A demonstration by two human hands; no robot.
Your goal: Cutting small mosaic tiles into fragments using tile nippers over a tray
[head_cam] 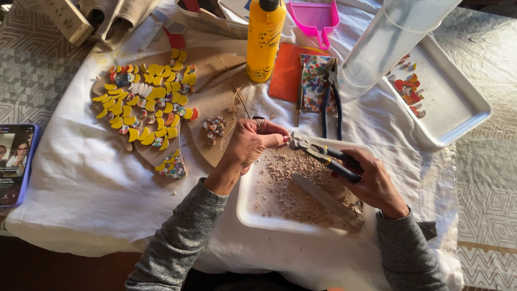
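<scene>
I see the nippers (315,151) near the centre of my view, held in the right hand (371,186), which is wrapped around their dark handles; the metal head points toward nine o'clock and meets the fingertips of the left hand (249,144). That left hand is pinched narrow on something at the nipper head, too small for me to make out. Both hands hover over a white tray (247,210) strewn with pale chips, and a long flat blade (326,200) lies in it toward four o'clock. At ten o'clock from the hands I see a brown cut-out board (215,99) covered partly with yellow and mixed-colour mosaic pieces (142,105). At twelve o'clock stands a yellow bottle (264,40), with an orange sheet (285,70), a speckled tile (314,81) and a blue-handled pair of pliers (329,102) just beside it. A pink dustpan (315,19) lies beyond. At two o'clock a clear plastic cylinder (388,43) leans over a second white tray (458,102) holding coloured shards. A phone (16,161) rests at nine o'clock on the cloth-covered surface (81,178).
</scene>
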